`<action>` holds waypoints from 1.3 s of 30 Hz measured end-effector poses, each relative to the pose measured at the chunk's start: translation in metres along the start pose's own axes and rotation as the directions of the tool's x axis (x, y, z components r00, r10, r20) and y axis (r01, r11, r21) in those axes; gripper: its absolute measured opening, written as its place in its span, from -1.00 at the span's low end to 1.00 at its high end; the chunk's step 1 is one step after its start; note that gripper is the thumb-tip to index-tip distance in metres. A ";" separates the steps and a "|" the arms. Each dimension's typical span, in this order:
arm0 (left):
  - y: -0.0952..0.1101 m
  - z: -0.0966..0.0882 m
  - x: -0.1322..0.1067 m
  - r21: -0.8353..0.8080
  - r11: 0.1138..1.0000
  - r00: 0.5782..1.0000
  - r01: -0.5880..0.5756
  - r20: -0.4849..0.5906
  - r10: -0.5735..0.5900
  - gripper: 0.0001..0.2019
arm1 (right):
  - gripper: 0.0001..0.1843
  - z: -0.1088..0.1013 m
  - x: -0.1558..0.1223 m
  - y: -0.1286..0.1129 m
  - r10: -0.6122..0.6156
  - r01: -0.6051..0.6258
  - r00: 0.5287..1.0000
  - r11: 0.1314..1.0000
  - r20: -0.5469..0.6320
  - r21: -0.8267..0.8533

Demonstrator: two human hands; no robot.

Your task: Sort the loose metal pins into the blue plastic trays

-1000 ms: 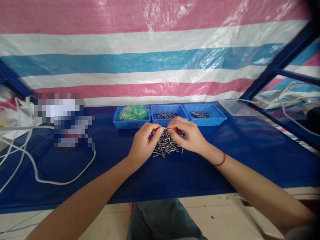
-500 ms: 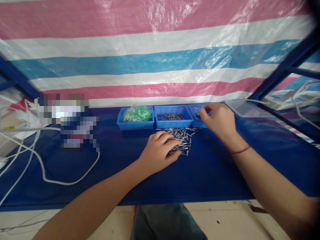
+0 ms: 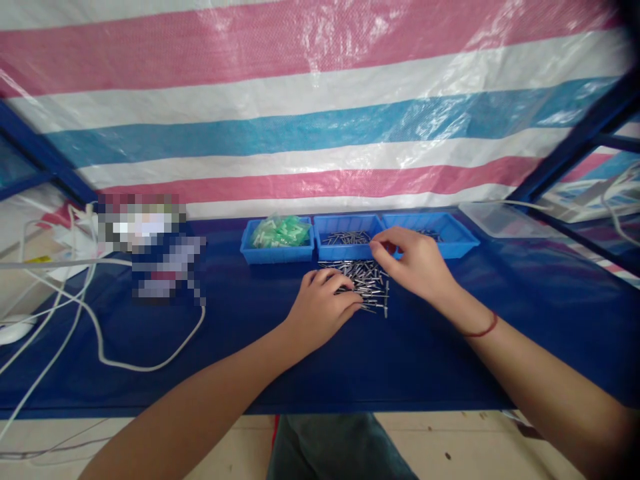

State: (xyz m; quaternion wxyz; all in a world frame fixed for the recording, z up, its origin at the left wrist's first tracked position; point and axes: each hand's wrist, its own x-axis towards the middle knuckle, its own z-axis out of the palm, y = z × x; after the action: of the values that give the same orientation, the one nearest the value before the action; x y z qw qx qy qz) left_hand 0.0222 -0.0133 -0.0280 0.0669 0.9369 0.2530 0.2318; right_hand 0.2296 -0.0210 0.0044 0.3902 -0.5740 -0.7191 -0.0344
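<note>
The left hand point(image 3: 325, 303) rested curled on the pin pile point(image 3: 370, 277) just before the middle tray point(image 3: 345, 252), grip indiscernible; pin picking appeared in hand. The right hand point(image 3: 420, 263) held its fingers point(image 3: 376, 247) pressed together at that tray's front rim; another pick required a fine pinch

A dark blue counter point(image 3: 450, 360) runs the width of the stall. Behind the counter hangs a woven plastic tarp point(image 3: 320, 113) striped pink, white and sky blue, glossy where daylight catches it. Blue metal frame bars point(image 3: 575, 139) slant up from the counter's ends. Below the counter's near edge lies a pale, speckled floor point(image 3: 450, 440)
</note>
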 end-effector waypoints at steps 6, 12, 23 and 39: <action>0.001 -0.002 0.001 0.024 1.000 1.000 0.009 0.015 -0.009 -0.82 | -0.83 0.005 -0.003 -0.006 -0.068 0.063 0.995 0.996 0.071 0.067; 0.001 -0.004 0.001 -0.033 0.997 0.998 0.065 -0.011 -0.065 -0.82 | -0.80 0.008 -0.005 -0.011 -0.125 0.110 0.983 0.987 0.131 0.118; -0.004 -0.006 0.008 -0.352 0.926 0.960 0.138 -0.180 -0.212 -0.86 | -0.86 0.008 -0.007 -0.020 -0.117 0.016 0.968 0.911 0.221 0.412; -0.005 -0.003 0.011 -0.804 0.552 0.805 0.221 -0.169 -0.569 -0.84 | -0.75 0.019 -0.011 -0.027 0.131 -0.316 0.943 0.650 0.307 0.692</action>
State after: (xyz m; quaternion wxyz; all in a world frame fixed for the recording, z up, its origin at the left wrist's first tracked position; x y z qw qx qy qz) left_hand 0.0272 -0.0039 -0.0222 0.4447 0.6665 0.3510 0.4845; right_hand 0.1972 -0.0295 -0.0043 0.5024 -0.4543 -0.6353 0.3711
